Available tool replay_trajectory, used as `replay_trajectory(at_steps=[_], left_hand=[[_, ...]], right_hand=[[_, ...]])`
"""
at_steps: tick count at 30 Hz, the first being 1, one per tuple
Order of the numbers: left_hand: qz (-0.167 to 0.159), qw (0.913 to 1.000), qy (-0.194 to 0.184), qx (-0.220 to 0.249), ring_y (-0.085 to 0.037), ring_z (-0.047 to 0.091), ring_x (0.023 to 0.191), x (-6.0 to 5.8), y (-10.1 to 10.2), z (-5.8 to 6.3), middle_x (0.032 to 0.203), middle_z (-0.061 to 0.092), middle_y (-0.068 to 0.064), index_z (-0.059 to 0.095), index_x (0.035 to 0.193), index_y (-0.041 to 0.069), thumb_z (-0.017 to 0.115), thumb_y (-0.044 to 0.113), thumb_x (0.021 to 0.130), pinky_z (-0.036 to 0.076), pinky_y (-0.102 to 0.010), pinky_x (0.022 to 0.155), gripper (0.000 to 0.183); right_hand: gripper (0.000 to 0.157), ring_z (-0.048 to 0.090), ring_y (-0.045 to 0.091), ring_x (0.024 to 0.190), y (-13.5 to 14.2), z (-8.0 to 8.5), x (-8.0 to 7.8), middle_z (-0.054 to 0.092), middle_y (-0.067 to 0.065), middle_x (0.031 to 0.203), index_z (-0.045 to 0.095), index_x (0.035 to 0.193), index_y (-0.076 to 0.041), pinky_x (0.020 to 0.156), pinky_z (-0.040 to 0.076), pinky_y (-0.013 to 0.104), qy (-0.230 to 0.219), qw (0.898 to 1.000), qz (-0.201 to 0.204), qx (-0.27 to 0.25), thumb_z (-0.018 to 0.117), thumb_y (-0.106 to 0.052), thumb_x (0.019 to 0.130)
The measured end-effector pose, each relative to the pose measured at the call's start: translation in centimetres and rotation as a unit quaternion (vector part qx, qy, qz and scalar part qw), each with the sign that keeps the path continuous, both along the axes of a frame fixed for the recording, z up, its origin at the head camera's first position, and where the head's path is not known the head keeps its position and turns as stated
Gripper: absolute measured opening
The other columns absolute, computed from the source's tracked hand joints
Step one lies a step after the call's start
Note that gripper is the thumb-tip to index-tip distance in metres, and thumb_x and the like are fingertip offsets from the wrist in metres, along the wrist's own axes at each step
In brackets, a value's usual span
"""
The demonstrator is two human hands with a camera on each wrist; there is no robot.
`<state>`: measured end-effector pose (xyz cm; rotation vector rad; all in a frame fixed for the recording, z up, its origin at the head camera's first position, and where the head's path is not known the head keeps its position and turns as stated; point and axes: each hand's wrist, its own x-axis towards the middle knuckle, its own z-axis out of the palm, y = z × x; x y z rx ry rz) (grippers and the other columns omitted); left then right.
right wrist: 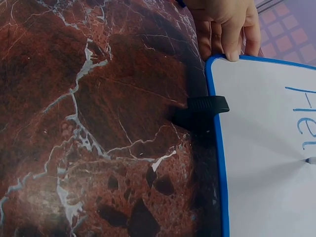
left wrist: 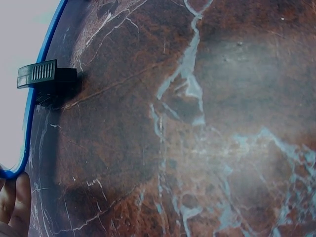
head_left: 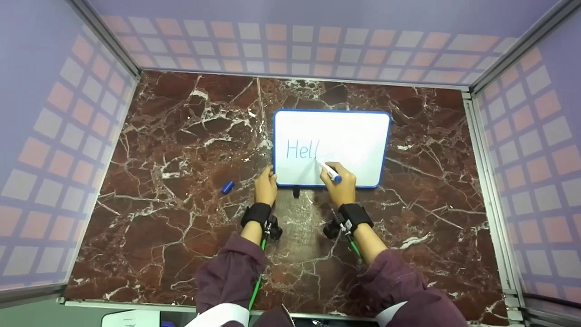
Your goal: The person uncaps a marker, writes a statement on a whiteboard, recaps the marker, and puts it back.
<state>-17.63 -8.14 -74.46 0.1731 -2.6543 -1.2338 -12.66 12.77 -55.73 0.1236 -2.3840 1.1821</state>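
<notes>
A whiteboard (head_left: 354, 141) with a blue rim lies on the marbled tabletop, bearing the blue letters "Hell" in its left half. My right hand (head_left: 342, 186) pinches a white marker (head_left: 330, 170) with a blue end, its tip at the foot of the last stroke. In the right wrist view only the marker's tip (right wrist: 311, 160) shows, at the frame's edge. My left hand (head_left: 266, 187) grips the board's lower left corner, thumb on the rim and fingers beside it. A black clip-like piece (right wrist: 207, 104) sits on the board's near edge, between the hands.
A blue marker cap (head_left: 228, 187) lies on the table left of my left hand. Checkered walls (head_left: 290, 45) on metal rails enclose the table's back and sides. Green cables (head_left: 255, 290) run from the wrist cameras. Below the table's front edge, a white object (head_left: 131, 319) is partly visible.
</notes>
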Motion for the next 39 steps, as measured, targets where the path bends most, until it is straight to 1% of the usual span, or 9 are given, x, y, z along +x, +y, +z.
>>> replay_trajectory(at_steps=[3, 5, 7, 8, 12, 21, 27, 34, 39], left_hand=[[0.005, 0.9998, 0.019, -0.003, -0.029, 0.066, 0.091, 1.7, 0.5, 5.1, 0.095, 0.069, -0.016, 0.058, 0.117, 0.002, 0.056, 0.008, 0.088, 0.052, -0.040, 0.080, 0.029], [0.004, 0.9997, 0.023, -0.001, -0.029, 0.065, 0.093, 1.6, 0.4, 4.7, 0.098, 0.068, -0.016, 0.058, 0.118, 0.003, 0.055, 0.013, 0.090, 0.052, -0.039, 0.081, 0.030], [0.011, 0.9993, 0.031, -0.018, -0.028, 0.065, 0.092, 0.5, 0.2, 0.7, 0.098, 0.069, -0.015, 0.058, 0.119, 0.005, 0.056, 0.015, 0.090, 0.052, -0.037, 0.081, 0.031], [0.005, 0.9997, 0.020, -0.010, -0.028, 0.065, 0.095, 0.3, 0.1, 0.1, 0.101, 0.068, -0.015, 0.057, 0.121, 0.005, 0.055, 0.016, 0.091, 0.052, -0.038, 0.083, 0.033], [0.005, 0.9994, 0.033, -0.012, -0.028, 0.065, 0.093, 0.1, 0.0, -0.5, 0.098, 0.069, -0.015, 0.058, 0.120, 0.006, 0.056, 0.020, 0.089, 0.051, -0.037, 0.081, 0.034], [-0.001, 0.9992, 0.008, 0.039, -0.035, 0.064, 0.097, 1.6, 0.6, 4.9, 0.100, 0.068, -0.020, 0.058, 0.120, 0.003, 0.057, 0.013, 0.089, 0.050, -0.044, 0.086, 0.033], [0.001, 0.9990, 0.040, 0.017, -0.023, 0.065, 0.090, 1.4, 0.5, 3.7, 0.095, 0.069, -0.014, 0.060, 0.116, 0.007, 0.055, 0.025, 0.091, 0.051, -0.028, 0.080, 0.031], [-0.011, 0.9985, -0.004, 0.054, -0.038, 0.064, 0.096, 3.3, 1.1, 10.9, 0.099, 0.068, -0.023, 0.059, 0.117, -0.002, 0.056, 0.007, 0.088, 0.051, -0.046, 0.085, 0.030], [-0.005, 0.9984, 0.017, 0.054, -0.030, 0.066, 0.095, 3.2, 1.0, 9.5, 0.099, 0.069, -0.017, 0.059, 0.119, 0.004, 0.055, 0.016, 0.091, 0.052, -0.038, 0.086, 0.031]], right_hand=[[0.017, 0.067, 0.026, 0.066, 0.0, 0.0, 0.0, 0.071, 0.017, 0.080, 0.068, 0.091, 0.001, 0.059, 0.053, 0.039, -0.001, 1.000, 0.003, -0.001, 0.062, -0.010, 0.081], [0.016, 0.067, 0.026, 0.066, 0.0, -0.1, 0.0, 0.071, 0.017, 0.080, 0.068, 0.091, 0.001, 0.058, 0.053, 0.038, 0.000, 1.000, 0.004, -0.003, 0.063, -0.010, 0.080], [0.016, 0.067, 0.025, 0.066, 0.0, -0.1, 0.1, 0.071, 0.017, 0.080, 0.068, 0.090, 0.001, 0.058, 0.053, 0.038, -0.002, 1.000, 0.002, -0.003, 0.063, -0.010, 0.080], [0.016, 0.067, 0.025, 0.067, 0.1, -0.1, 0.1, 0.071, 0.017, 0.080, 0.068, 0.090, 0.001, 0.058, 0.053, 0.038, -0.003, 1.000, 0.002, -0.004, 0.063, -0.010, 0.080], [0.016, 0.067, 0.025, 0.067, 0.1, -0.1, 0.1, 0.071, 0.016, 0.081, 0.068, 0.090, 0.001, 0.058, 0.053, 0.037, -0.005, 1.000, -0.004, -0.002, 0.063, -0.011, 0.080], [0.016, 0.067, 0.025, 0.067, 0.3, 0.0, 0.1, 0.071, 0.016, 0.080, 0.068, 0.089, 0.002, 0.059, 0.054, 0.038, 0.012, 1.000, -0.012, -0.011, 0.064, -0.010, 0.078], [0.016, 0.066, 0.024, 0.067, 0.8, 0.4, 0.0, 0.071, 0.016, 0.080, 0.068, 0.089, 0.001, 0.060, 0.053, 0.038, 0.009, 1.000, -0.025, -0.016, 0.064, -0.010, 0.078], [0.016, 0.067, 0.027, 0.068, 1.4, 0.3, 0.0, 0.071, 0.017, 0.081, 0.068, 0.090, 0.001, 0.060, 0.053, 0.039, 0.006, 1.000, -0.022, 0.000, 0.062, -0.010, 0.080], [0.015, 0.066, 0.026, 0.067, 1.5, 0.1, 0.0, 0.071, 0.016, 0.080, 0.069, 0.089, 0.000, 0.060, 0.053, 0.039, 0.000, 1.000, -0.026, 0.007, 0.062, -0.010, 0.079]])
